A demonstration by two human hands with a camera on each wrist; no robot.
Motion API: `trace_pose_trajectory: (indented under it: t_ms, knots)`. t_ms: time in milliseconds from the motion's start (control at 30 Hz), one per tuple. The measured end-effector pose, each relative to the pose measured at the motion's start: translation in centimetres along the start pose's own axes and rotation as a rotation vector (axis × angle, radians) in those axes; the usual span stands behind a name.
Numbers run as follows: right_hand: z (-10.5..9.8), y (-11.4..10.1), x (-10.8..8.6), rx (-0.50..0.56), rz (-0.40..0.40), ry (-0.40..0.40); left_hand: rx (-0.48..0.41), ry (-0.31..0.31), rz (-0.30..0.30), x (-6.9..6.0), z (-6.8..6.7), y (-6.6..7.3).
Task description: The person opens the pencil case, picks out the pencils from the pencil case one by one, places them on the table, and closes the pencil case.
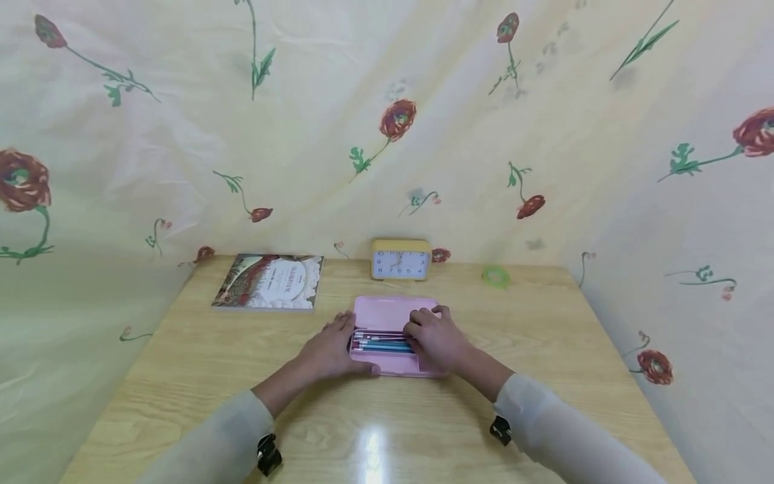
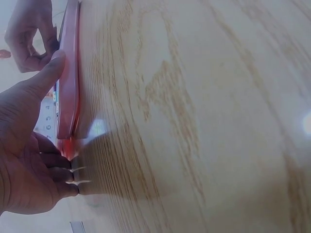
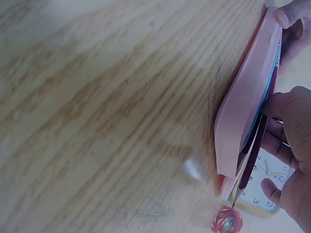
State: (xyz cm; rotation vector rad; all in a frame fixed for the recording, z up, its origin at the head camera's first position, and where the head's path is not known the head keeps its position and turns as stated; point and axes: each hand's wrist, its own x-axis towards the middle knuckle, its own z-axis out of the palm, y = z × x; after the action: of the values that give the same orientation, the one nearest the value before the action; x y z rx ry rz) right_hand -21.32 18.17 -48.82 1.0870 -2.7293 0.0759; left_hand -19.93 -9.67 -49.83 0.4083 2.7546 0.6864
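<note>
An open pink pencil case (image 1: 393, 310) lies on the table, its lid folded back away from me. Several blue and dark pencils (image 1: 382, 345) lie inside, eraser ends to the left. My left hand (image 1: 329, 346) holds the case's left end, thumb on the front rim and fingers round the side. Over the right half of the case is my right hand (image 1: 438, 339). In the right wrist view its thumb and fingers pinch a dark red pencil (image 3: 254, 162), whose sharpened tip is raised beyond the case's right end. My palm hides part of the case.
A yellow alarm clock (image 1: 401, 260) stands behind the case against the flowered cloth (image 1: 302, 134). A book or magazine (image 1: 269, 282) lies at the back left of the wooden table (image 1: 532, 323). At the back right is a green ring-shaped roll (image 1: 496, 275).
</note>
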Motion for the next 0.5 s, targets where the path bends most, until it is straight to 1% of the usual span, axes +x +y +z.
trace_pose_trajectory:
  t_ms: [300,500]
  knots:
    - [-0.11,-0.29,-0.20,-0.007,0.012,0.013,-0.007,0.003,0.018,-0.22,0.19,0.09]
    - [-0.49,-0.16,-0.33,-0.004,0.010,0.034,0.003,0.001,0.004,-0.18,0.23,-0.27]
